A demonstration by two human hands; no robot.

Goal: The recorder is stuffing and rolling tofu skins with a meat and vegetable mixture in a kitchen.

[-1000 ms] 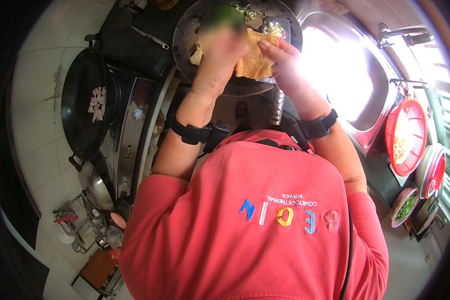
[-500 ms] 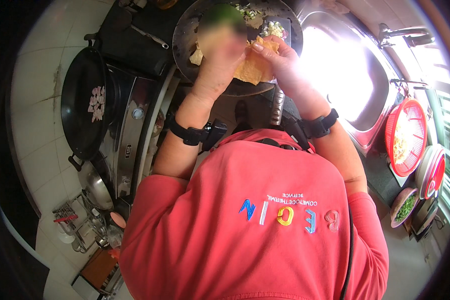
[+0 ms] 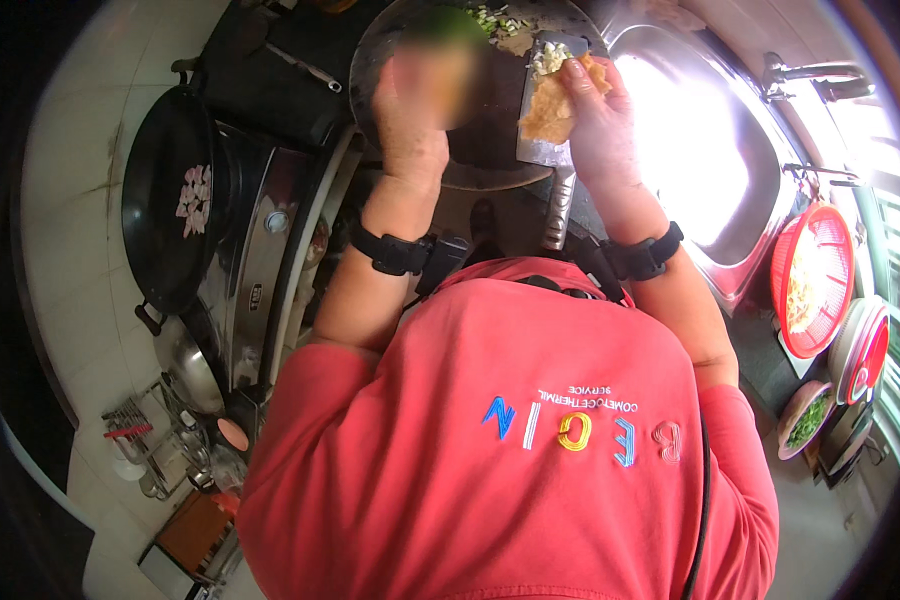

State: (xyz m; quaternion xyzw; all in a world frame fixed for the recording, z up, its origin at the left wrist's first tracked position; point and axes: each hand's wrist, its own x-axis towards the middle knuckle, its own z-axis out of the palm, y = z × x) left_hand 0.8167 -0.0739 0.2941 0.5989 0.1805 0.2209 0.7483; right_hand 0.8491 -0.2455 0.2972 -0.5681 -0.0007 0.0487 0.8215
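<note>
My right hand (image 3: 606,125) pinches a thin, golden-tan sheet of food (image 3: 548,112) with a ragged edge, between thumb and fingers. Under it, a cleaver (image 3: 558,215) rests on a dark round chopping board (image 3: 485,178), its handle pointing toward me. Chopped white bits (image 3: 550,58) sit on the blade's far end. Over the board's left side is my left hand (image 3: 412,130); a blur hides its fingers, with a tan-orange patch showing beside them. Behind the blur something green shows. Chopped green and white pieces (image 3: 498,22) lie at the board's far side.
At left, a black wok (image 3: 170,260) holding pale pink meat slices (image 3: 195,200) stands on the stove (image 3: 260,260). A bright steel sink (image 3: 745,240) adjoins the board at right. Beyond it are a red colander (image 3: 832,300) with pale shreds and a bowl of chopped greens (image 3: 808,422).
My hands have moved apart: left hand to the left, right hand to the right with the tan sheet. More of the cleaver blade shows. Earlier both hands met at the sheet.
</note>
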